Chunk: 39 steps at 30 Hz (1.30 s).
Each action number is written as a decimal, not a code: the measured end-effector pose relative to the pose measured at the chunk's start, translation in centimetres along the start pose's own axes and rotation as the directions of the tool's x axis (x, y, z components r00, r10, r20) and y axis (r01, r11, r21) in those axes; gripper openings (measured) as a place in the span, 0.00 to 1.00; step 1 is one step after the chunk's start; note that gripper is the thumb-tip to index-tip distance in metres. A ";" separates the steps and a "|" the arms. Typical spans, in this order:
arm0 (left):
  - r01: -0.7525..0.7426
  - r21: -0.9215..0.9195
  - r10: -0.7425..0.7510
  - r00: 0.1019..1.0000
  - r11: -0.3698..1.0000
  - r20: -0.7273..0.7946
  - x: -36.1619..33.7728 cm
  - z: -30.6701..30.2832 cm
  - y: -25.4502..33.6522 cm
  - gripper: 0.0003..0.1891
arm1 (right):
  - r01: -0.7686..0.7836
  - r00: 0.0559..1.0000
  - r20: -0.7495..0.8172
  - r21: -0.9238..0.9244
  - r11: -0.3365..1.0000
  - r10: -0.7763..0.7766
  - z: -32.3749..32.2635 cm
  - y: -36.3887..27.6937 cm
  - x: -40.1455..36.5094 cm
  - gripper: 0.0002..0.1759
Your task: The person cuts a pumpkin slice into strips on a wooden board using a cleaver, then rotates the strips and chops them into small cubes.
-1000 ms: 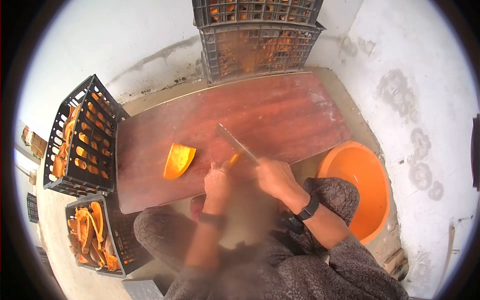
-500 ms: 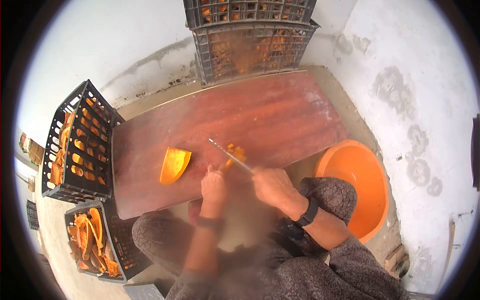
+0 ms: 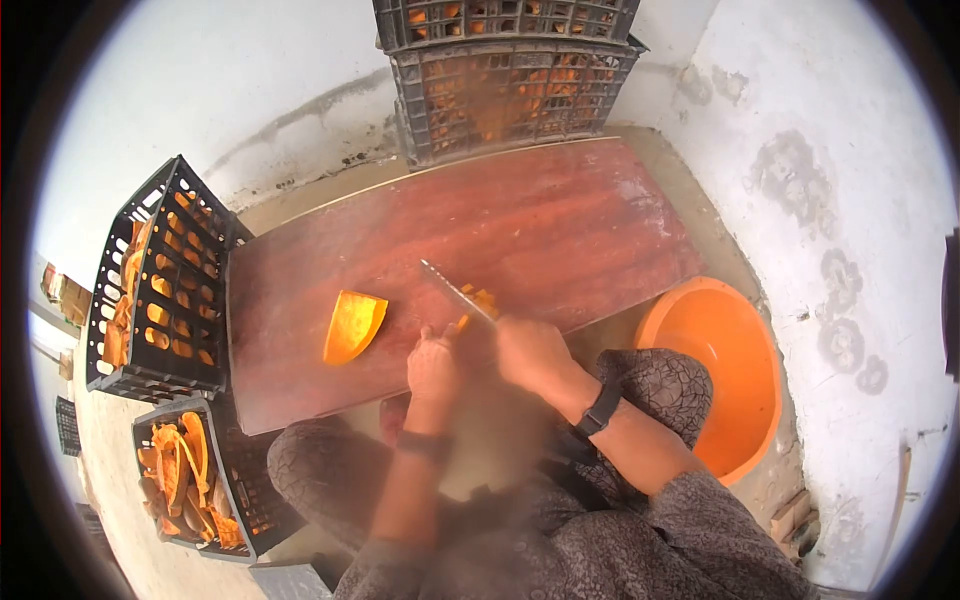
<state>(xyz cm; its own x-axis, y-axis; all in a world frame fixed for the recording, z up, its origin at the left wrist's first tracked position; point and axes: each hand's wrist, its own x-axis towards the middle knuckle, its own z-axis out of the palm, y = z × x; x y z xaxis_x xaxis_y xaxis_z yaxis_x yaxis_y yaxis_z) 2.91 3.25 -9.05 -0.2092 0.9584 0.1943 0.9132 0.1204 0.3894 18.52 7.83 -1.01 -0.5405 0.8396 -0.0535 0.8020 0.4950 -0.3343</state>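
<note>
One knife [image 3: 458, 289], centre of frame, closed in my right grip [image 3: 535, 355]; left grip [image 3: 432, 368] curled nearby, cannot tell on what; sideways slip could cut it.

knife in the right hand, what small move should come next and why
Probably a short downward cut with the knife: the right hand grips it, small orange pieces lie beside it, and the left hand is close by.
</note>
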 end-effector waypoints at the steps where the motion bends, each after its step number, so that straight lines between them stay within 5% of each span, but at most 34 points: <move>1: 0.004 -0.006 -0.004 1.000 1.000 -0.004 0.0 -0.1 0.1 0.15 | -0.004 1.000 -0.014 0.021 1.000 0.004 0.2 0.1 0.2 0.07; 15: -0.004 -0.021 0.003 0.999 1.000 -0.050 -0.1 -0.3 0.5 0.12 | 0.066 0.993 -0.107 0.081 0.995 -0.057 -1.1 0.8 -2.3 0.05; 30: 0.043 0.062 -0.051 0.989 0.997 0.137 0.2 -0.2 0.4 0.20 | 0.018 0.999 0.039 0.059 0.998 -0.020 -1.2 -0.2 -2.6 0.07; 36: 0.006 0.025 -0.006 1.000 1.000 0.018 0.1 0.2 0.2 0.17 | -0.006 0.994 0.113 0.008 1.000 0.005 -0.6 -0.8 -1.1 0.06; 39: 0.017 0.048 -0.019 0.999 0.999 0.047 0.2 0.1 0.4 0.18 | 0.022 1.000 -0.016 0.055 0.998 -0.021 1.1 -0.1 -0.4 0.06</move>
<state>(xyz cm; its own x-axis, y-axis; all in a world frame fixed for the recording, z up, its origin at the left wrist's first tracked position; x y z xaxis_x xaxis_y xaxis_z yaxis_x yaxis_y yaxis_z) 3.25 3.49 -8.91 -0.2096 0.9671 0.1440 0.9254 0.1486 0.3487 18.37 7.19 -1.99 -0.5532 0.8324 -0.0316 0.7748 0.5003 -0.3866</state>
